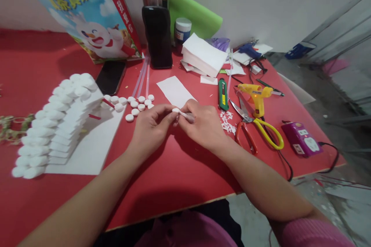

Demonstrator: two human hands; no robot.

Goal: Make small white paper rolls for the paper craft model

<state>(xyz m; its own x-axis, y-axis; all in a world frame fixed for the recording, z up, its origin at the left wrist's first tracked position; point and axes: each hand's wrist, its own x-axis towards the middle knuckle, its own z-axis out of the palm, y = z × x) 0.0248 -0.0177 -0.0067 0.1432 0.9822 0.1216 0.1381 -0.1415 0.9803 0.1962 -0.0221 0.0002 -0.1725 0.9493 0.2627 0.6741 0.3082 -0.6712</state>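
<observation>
Over the red table (174, 177), both hands meet near the middle. My left hand (153, 125) pinches a small white round piece (176, 110) between thumb and fingers. A thin white strip (185, 115) runs from that piece into the closed fingers of my right hand (203, 123). Just behind the hands lies a white paper sheet (175, 90). Several loose white discs (141, 107) rest behind my left hand. To the left, a stepped structure of white cards (68, 133) edged with rows of white discs stands on a white board (92, 154).
At the right are a green cutter (223, 94), scissors (246, 117), a yellow glue gun (257, 96), paper scraps (228, 122) and a purple box (301, 139) with a cable. Behind stand a phone (158, 38), a jar (182, 31), stacked white paper (203, 56) and a printed bag (95, 15).
</observation>
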